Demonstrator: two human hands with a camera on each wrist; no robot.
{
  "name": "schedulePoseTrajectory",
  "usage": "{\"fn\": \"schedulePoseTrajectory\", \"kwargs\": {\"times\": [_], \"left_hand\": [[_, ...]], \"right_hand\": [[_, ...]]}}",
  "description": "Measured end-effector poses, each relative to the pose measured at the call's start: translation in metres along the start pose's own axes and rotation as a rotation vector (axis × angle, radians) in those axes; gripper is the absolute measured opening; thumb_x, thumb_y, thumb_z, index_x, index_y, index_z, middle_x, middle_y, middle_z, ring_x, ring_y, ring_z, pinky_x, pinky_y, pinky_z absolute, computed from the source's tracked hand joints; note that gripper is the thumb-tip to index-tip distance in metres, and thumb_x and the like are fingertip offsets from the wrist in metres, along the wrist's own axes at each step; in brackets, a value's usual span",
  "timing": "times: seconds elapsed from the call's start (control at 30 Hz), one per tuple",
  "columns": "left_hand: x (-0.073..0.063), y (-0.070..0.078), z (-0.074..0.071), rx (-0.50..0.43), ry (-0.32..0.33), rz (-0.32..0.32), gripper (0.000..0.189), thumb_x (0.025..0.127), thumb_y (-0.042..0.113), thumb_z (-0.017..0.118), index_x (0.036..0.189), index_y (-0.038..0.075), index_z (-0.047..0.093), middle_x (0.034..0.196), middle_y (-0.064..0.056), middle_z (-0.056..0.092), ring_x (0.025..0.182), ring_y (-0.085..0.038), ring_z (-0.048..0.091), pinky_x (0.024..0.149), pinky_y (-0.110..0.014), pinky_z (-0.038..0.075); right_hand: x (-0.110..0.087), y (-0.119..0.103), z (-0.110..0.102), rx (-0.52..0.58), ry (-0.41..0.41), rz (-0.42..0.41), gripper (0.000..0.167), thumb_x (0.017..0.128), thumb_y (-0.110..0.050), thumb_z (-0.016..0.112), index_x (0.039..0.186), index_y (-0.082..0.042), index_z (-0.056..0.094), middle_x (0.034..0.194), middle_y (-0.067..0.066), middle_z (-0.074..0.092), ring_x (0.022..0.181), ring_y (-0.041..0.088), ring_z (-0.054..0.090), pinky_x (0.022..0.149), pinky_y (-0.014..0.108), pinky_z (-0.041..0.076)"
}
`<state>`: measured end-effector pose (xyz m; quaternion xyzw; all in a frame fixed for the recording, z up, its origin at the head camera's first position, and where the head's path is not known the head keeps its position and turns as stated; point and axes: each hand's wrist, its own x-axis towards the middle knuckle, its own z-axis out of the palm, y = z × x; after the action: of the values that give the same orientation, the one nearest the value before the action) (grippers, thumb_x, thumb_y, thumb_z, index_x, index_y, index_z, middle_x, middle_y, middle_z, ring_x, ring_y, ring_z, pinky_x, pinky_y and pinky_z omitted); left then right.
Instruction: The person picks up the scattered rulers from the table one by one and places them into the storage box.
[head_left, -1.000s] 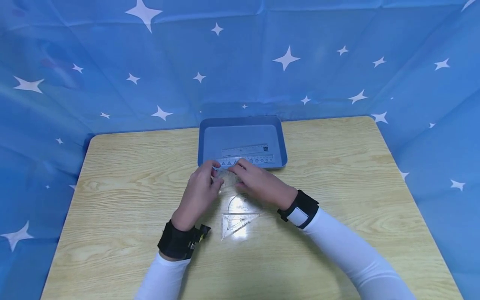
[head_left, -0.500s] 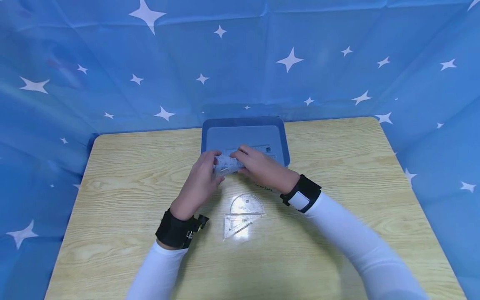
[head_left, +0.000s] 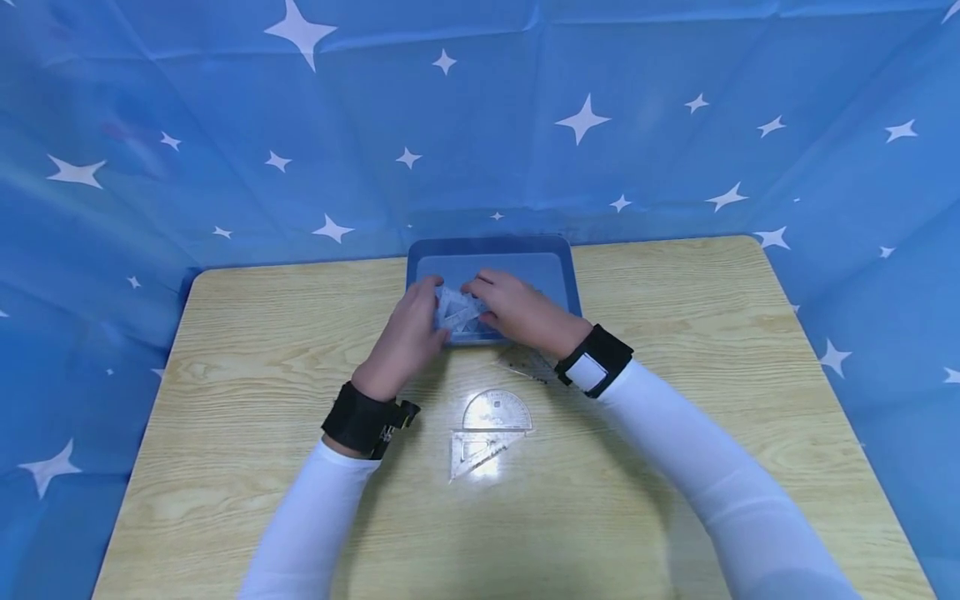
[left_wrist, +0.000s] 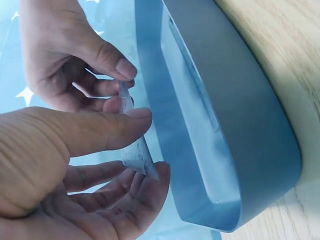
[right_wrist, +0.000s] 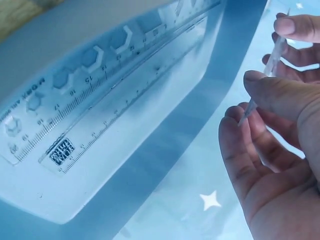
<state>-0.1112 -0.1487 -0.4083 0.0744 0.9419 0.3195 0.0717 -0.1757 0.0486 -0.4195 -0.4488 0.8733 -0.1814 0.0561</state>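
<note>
Both hands hold a thin clear plastic measuring piece with printed marks [left_wrist: 137, 157] over the near part of a blue tray [head_left: 566, 275]. My left hand [head_left: 408, 337] pinches its left end between thumb and fingers. At the other end, my right hand [head_left: 521, 312] pinches it likewise. The wrist views show the piece nearly edge-on; I cannot tell whether it is a set square or a protractor. Inside the tray, the right wrist view shows a clear ruler with shape cutouts [right_wrist: 92, 60] beside a second clear ruler [right_wrist: 100, 125].
On the wood-grain table [head_left: 262, 350] lie a clear protractor [head_left: 497, 410] and, just below it, a clear set square [head_left: 480, 450]. Another clear piece [head_left: 525, 371] lies near the tray, partly under the right wrist. A blue starry cloth [head_left: 487, 108] hangs behind.
Both hands have moved forward with the clear piece, from the tray's near edge to over its inside. The protractor and set square stay on the table.
</note>
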Motion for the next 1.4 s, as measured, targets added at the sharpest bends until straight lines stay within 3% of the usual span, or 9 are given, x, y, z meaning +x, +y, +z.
{"fn": "schedulePoseTrajectory", "kwargs": {"times": [0.13,0.57,1.0,1.23,1.4], "left_hand": [[0.009,0.000,-0.003,0.028,-0.031,-0.015,0.070,0.093,0.001,0.073,0.152,-0.007,0.036,0.147,-0.029,0.046,0.131,-0.039,0.051,0.103,-0.049,0.049],[0.042,-0.006,-0.010,0.120,-0.024,-0.041,0.068,0.091,0.004,0.076,0.149,-0.010,0.043,0.143,-0.030,0.051,0.135,-0.042,0.050,0.110,-0.050,0.046],[0.063,-0.017,-0.009,0.158,-0.035,-0.066,0.052,0.093,-0.001,0.070,0.140,-0.011,0.052,0.128,-0.028,0.061,0.121,-0.041,0.059,0.100,-0.049,0.051],[0.071,-0.019,-0.003,0.200,-0.036,-0.059,0.024,0.091,-0.003,0.070,0.113,-0.009,0.066,0.107,-0.023,0.068,0.094,-0.032,0.063,0.085,-0.046,0.052],[0.075,-0.019,0.000,0.227,-0.068,-0.074,0.017,0.089,-0.009,0.063,0.106,-0.008,0.066,0.106,-0.024,0.068,0.086,-0.029,0.056,0.078,-0.043,0.048]], "right_hand": [[0.007,0.004,-0.003,0.005,-0.016,0.022,0.044,0.094,-0.005,0.075,0.136,-0.002,0.062,0.119,0.013,0.063,0.106,0.025,0.064,0.088,0.035,0.055],[0.034,0.017,-0.011,-0.028,-0.117,0.092,0.045,0.097,-0.006,0.072,0.140,-0.001,0.059,0.126,0.017,0.060,0.112,0.028,0.064,0.093,0.036,0.056],[0.054,0.035,-0.008,-0.017,-0.187,0.188,0.040,0.100,-0.003,0.066,0.139,0.000,0.060,0.138,0.020,0.062,0.126,0.032,0.062,0.103,0.040,0.053],[0.057,0.040,-0.005,-0.004,-0.220,0.196,0.038,0.100,-0.002,0.065,0.138,0.000,0.062,0.133,0.020,0.065,0.123,0.032,0.063,0.102,0.041,0.053],[0.059,0.043,-0.001,-0.007,-0.242,0.212,0.036,0.100,-0.003,0.064,0.136,-0.001,0.063,0.130,0.018,0.067,0.121,0.031,0.065,0.101,0.041,0.054]]}}
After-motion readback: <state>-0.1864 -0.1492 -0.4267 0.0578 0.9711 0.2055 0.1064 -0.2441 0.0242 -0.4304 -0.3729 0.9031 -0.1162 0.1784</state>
